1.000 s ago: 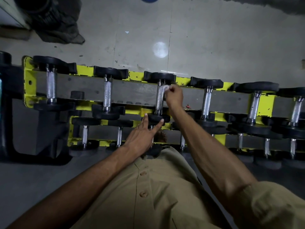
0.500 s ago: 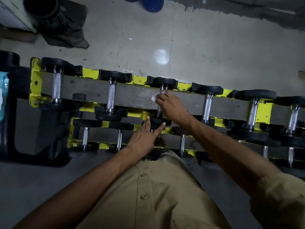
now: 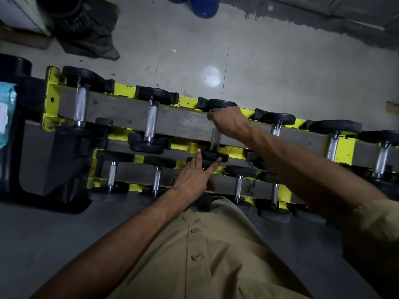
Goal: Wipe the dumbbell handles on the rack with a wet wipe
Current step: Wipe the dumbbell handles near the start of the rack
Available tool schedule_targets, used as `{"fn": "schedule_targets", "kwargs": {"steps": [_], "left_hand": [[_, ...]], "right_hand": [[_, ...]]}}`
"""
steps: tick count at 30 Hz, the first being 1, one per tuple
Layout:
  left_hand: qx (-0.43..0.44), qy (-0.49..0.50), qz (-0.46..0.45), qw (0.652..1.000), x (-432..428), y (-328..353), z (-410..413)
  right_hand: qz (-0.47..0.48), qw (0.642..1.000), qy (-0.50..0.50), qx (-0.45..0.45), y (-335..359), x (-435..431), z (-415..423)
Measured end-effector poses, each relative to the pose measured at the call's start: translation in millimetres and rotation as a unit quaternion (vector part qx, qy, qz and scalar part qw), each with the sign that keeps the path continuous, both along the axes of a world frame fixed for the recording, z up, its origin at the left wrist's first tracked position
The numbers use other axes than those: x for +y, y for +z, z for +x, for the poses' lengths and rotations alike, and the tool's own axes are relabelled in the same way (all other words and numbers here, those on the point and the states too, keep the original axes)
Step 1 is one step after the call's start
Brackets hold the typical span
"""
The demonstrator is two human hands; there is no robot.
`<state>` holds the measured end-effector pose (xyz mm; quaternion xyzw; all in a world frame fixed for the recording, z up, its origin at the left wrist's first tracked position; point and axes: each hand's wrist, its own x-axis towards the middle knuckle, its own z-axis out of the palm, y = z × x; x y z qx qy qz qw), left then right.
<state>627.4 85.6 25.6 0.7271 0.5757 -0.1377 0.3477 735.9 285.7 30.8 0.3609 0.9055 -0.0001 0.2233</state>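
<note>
2 blue objects (image 3: 204, 8) and a crumpled dark cloth (image 3: 90, 39) lie on the floor (image 3: 280, 61).

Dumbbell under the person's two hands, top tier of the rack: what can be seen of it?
The dumbbell has two black, rubbery-looking round heads joined by a silvery metal handle. It lies crosswise on the upper tier of the yellow rack, third from the left end. The right hand curls round the handle's far part, hiding it. The left hand touches the near head with straight fingers.
</note>
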Motion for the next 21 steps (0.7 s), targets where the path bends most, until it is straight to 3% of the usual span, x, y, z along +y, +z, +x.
{"fn": "schedule_targets", "kwargs": {"steps": [2,5,6,11,16,21], "left_hand": [[-0.003,0.000,0.004,1.000,-0.1,0.3,0.5],[-0.016,0.003,0.013,1.000,-0.3,-2.9,-1.6],[-0.019,0.003,0.012,1.000,-0.4,-3.4,-2.4],[-0.020,0.010,-0.001,1.000,0.5,-0.2,-2.2],[-0.065,0.045,0.058,0.995,-3.5,-3.7,-2.2],[-0.084,0.055,0.124,0.987,-9.7,1.2,6.5]], "right_hand": [[-0.029,1.000,-0.007,-0.004,-6.0,-12.9,-2.4],[-0.181,0.980,0.055,-0.056,-13.0,-47.1,-5.1],[-0.187,0.979,0.054,-0.054,-11.8,-45.2,-3.8],[-0.018,0.997,-0.044,0.057,2.9,-14.2,8.8],[-0.156,0.985,-0.028,0.074,-4.7,-56.7,11.1],[-0.135,0.939,-0.160,0.272,18.1,-56.4,58.5]]}}
